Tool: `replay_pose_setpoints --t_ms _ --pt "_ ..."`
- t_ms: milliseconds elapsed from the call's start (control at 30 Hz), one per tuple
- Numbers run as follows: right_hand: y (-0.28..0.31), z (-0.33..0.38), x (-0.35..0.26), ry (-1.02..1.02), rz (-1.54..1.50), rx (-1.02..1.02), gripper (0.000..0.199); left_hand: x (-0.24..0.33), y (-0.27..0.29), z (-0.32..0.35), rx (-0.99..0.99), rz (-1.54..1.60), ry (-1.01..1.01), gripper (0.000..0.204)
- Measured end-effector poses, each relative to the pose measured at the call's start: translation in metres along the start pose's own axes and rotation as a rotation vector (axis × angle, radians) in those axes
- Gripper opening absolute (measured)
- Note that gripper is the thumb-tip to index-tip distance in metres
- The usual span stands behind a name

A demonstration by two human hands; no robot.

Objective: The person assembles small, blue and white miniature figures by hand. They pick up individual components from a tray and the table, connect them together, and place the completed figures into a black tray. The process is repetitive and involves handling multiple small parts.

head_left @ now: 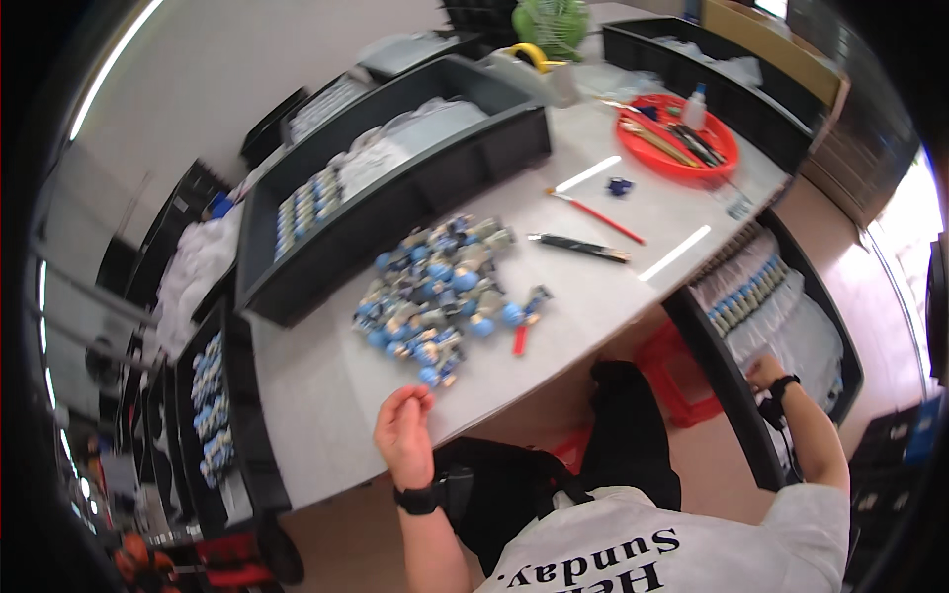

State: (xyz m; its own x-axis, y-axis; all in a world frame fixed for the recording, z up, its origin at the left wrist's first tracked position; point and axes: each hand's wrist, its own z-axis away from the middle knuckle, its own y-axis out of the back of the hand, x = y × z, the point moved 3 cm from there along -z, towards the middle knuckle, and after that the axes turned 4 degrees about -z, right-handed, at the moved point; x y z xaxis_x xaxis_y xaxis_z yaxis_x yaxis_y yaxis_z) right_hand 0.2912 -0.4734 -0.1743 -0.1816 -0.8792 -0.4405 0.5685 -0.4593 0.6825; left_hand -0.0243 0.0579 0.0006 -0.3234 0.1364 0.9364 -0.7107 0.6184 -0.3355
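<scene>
My left hand [405,431] hovers over the grey table [326,395] near its front edge, fingers curled and pinched together; I cannot tell whether something small is between them. Just beyond it lies a pile of small blue-and-grey fittings [440,287]. A red-handled piece [520,339] lies at the pile's right edge. My right hand [766,373] reaches out to the right and rests on the rim of a black bin [736,381] holding rows of the same blue-capped parts [748,294].
A long black tray [395,212] with bagged parts stands behind the pile. A red dish [677,138] of tools, a red-handled brush [598,215] and a black pen [578,247] lie further right. More black bins [213,415] stand at left. A red stool [682,371] is under the table.
</scene>
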Motion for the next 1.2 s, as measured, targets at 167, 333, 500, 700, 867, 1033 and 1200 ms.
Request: replay_pose_setpoints --t_ms 167,333,500,700,867,1033,1200 --pt "0.034 0.027 -0.071 0.387 0.349 0.442 0.014 0.001 -0.002 0.001 -0.049 -0.022 0.026 0.018" --pt "0.015 0.131 -0.269 0.789 -0.151 0.241 0.012 -0.003 0.0 0.002 0.023 -0.069 -0.01 0.019" --pt "-0.055 0.213 -0.389 1.051 -0.166 -0.114 0.015 -0.004 -0.005 -0.002 0.083 -0.45 -0.092 0.029" --pt "-0.121 0.222 -0.432 1.362 -0.153 -0.124 0.036 -0.009 -0.022 -0.007 -0.031 -0.724 -0.221 0.036" --pt "-0.178 0.208 -0.443 1.503 -0.135 0.017 0.039 -0.01 -0.003 -0.002 0.033 -0.759 -0.153 0.027" --pt "-0.171 0.203 -0.428 1.381 -0.252 0.015 0.032 -0.007 -0.022 0.005 0.001 -0.552 -0.135 0.026" --pt "-0.174 0.225 -0.435 1.381 -0.457 -0.334 0.023 -0.002 -0.003 0.003 0.079 -0.091 -0.094 0.03"
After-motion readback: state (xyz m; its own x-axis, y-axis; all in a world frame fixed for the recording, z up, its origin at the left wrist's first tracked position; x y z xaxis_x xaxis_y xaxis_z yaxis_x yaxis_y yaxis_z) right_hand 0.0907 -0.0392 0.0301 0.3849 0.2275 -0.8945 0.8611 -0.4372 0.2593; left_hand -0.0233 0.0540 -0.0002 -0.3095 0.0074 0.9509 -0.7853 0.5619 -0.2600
